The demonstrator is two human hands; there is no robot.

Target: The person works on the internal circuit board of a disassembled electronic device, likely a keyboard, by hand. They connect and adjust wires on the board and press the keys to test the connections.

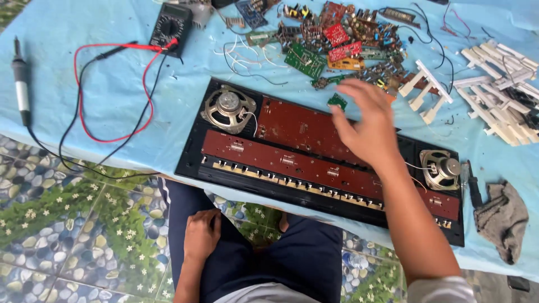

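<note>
An opened black keyboard case lies on a light blue cloth, showing reddish-brown circuit boards and a round speaker at each end. My right hand hovers over the case's upper middle, blurred, fingers spread, holding nothing. Just beyond its fingertips sits a small green board. My left hand rests on my thigh in dark trousers, fingers loosely curled and empty.
A pile of circuit boards lies at the back. A black multimeter with red and black leads lies back left, a soldering iron far left. White keyboard keys are heaped at right, near a grey rag.
</note>
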